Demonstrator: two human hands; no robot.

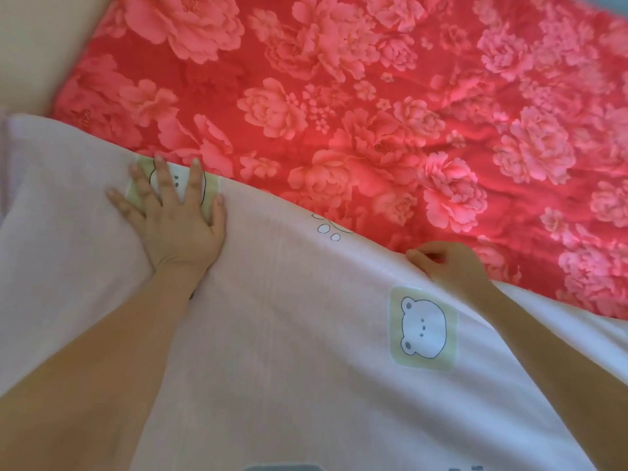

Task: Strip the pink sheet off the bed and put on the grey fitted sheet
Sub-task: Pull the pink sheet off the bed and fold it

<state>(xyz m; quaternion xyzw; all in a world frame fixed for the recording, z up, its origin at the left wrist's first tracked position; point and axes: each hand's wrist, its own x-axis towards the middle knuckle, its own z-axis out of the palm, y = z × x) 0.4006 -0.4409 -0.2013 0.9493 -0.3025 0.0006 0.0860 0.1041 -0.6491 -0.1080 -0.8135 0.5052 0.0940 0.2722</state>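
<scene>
A pale pink sheet (289, 334) printed with white bears in green squares covers the near half of the bed. Its far edge runs diagonally from upper left to lower right. My left hand (173, 215) lies flat on it near that edge, fingers spread over a bear patch. My right hand (445, 263) has its fingers curled round the sheet's edge further right, pinching the cloth. Beyond the edge lies a red cover with large pink flowers (373, 113), filling the far half of the bed. No grey fitted sheet is in view.
A cream wall or headboard surface (37, 39) borders the bed at the upper left. A strip of grey-blue cloth (282, 467) peeks in at the bottom edge of the view.
</scene>
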